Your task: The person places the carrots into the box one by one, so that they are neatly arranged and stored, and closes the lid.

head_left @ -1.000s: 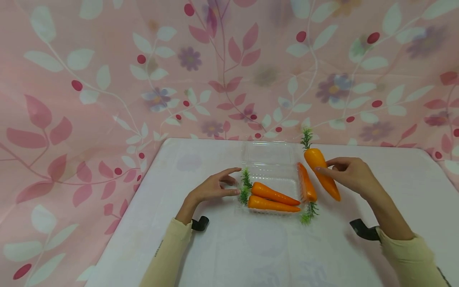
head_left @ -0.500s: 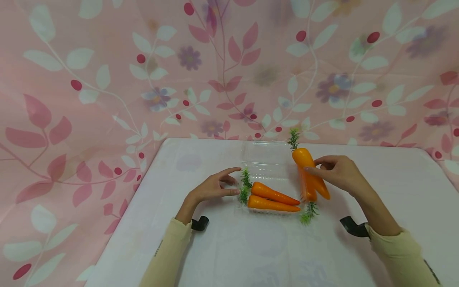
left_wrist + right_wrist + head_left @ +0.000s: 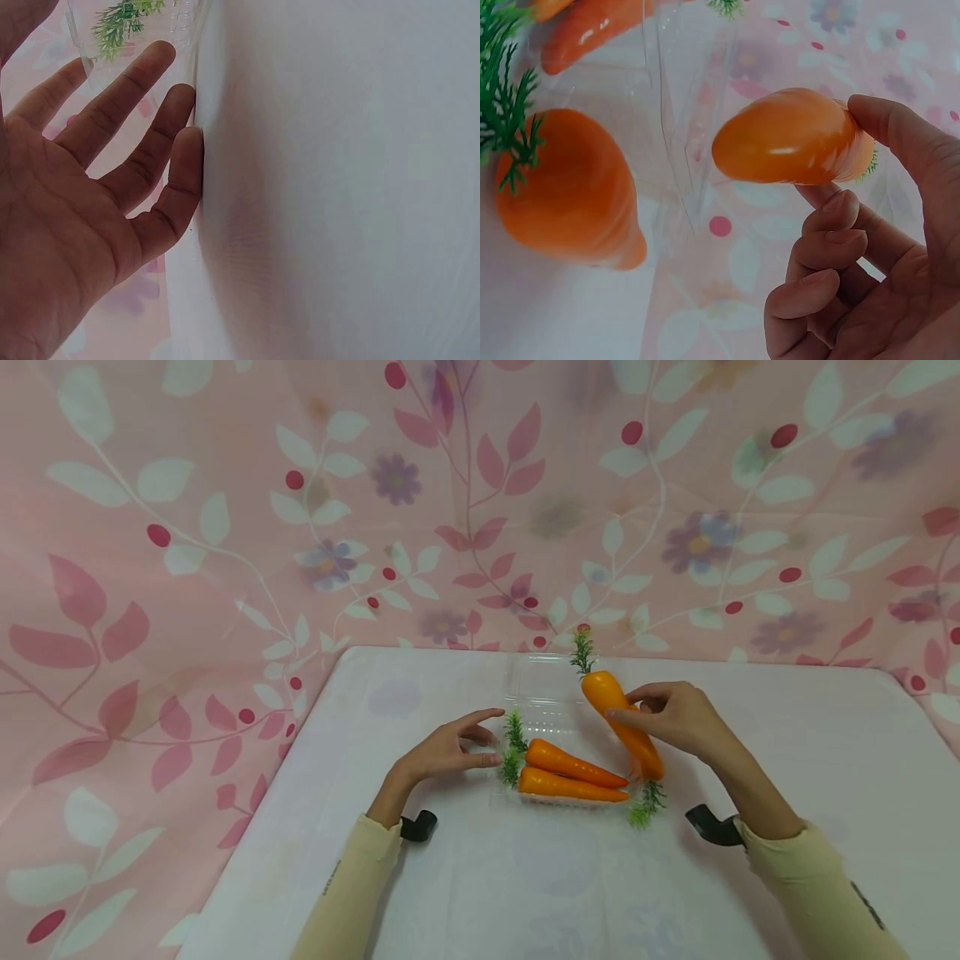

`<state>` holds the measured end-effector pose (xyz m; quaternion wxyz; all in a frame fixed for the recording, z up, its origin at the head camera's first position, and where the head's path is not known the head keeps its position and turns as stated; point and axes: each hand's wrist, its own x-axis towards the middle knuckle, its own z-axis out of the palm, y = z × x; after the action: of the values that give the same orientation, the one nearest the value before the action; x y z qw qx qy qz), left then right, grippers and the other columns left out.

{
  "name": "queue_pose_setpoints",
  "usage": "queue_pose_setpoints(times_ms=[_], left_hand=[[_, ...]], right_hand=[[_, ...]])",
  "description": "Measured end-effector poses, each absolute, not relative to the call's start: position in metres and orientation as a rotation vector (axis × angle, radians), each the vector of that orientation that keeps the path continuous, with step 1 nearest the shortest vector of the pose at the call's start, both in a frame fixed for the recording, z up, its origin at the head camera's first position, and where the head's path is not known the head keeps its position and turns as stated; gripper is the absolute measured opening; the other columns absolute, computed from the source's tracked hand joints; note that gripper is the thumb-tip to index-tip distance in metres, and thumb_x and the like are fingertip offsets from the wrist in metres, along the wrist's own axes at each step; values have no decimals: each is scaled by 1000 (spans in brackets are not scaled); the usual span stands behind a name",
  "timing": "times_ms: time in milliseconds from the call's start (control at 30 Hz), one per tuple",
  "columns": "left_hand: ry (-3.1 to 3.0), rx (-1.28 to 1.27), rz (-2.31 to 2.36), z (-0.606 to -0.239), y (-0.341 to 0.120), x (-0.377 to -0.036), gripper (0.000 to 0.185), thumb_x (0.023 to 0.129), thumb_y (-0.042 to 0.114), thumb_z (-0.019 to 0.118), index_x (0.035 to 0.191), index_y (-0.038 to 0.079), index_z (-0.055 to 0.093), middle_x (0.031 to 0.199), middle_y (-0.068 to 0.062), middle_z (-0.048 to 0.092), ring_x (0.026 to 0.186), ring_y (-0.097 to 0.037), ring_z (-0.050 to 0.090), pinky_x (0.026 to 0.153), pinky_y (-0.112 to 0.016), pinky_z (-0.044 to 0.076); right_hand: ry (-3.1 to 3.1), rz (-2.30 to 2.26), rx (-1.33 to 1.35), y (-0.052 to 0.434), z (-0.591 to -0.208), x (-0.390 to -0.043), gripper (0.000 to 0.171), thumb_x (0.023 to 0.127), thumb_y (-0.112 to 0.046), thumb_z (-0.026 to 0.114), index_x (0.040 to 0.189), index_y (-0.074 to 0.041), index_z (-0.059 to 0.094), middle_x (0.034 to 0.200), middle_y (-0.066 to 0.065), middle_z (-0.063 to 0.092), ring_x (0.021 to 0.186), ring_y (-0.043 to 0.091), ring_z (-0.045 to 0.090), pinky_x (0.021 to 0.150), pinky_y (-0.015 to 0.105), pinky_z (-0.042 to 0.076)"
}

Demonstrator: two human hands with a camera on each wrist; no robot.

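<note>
My right hand (image 3: 678, 718) pinches an orange carrot (image 3: 604, 695) with green leaves between thumb and fingers. Its leafy end points up and away; the body overlaps the right part of a clear plastic clamshell box (image 3: 577, 727). In the right wrist view that carrot (image 3: 780, 142) is raised well off the table. Two carrots lie side by side in the box, a rear one (image 3: 566, 762) and a front one (image 3: 562, 785), leaves to the left. Another carrot (image 3: 570, 187) at the right side is mostly hidden in the head view. My left hand (image 3: 450, 750) rests beside the box's left wall, fingers loosely bent.
The box's lid (image 3: 547, 677) lies folded back toward the far edge of the white-covered table (image 3: 555, 877). Green leaves (image 3: 648, 802) stick out at the box's front right corner. A pink floral cloth (image 3: 480, 510) hangs behind the table.
My right hand has carried the carrot leftward, from right of the box to over its right part. The left hand and the carrots in the box have stayed put.
</note>
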<state>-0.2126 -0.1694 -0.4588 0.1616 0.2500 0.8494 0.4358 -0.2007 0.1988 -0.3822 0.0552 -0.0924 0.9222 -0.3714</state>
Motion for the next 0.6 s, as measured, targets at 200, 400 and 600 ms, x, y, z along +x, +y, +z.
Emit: queue_pose_setpoints(times_ms=[200, 400, 600], left_hand=[[2425, 701, 1246, -461, -170, -214, 79, 85, 44, 77, 153, 29, 38, 124, -2, 63, 115, -11, 57, 95, -38, 49], [2419, 705, 1246, -462, -170, -214, 79, 85, 45, 76, 153, 29, 38, 125, -3, 63, 116, -12, 57, 94, -38, 49], [2418, 696, 1249, -461, -170, -214, 79, 85, 45, 77, 153, 30, 38, 125, -3, 63, 116, -13, 57, 93, -38, 49]], right_hand=[[2759, -1156, -273, 189, -385, -203, 61, 81, -53, 78, 112, -1, 72, 91, 9, 63, 79, 25, 54, 65, 32, 49], [2769, -1140, -312, 180, -389, -204, 56, 80, -50, 80, 108, -2, 73, 80, 7, 57, 72, 23, 50, 58, 30, 42], [2757, -1132, -328, 173, -394, -205, 50, 80, -46, 81, 106, -4, 74, 73, 6, 54, 65, 22, 47, 53, 27, 37]])
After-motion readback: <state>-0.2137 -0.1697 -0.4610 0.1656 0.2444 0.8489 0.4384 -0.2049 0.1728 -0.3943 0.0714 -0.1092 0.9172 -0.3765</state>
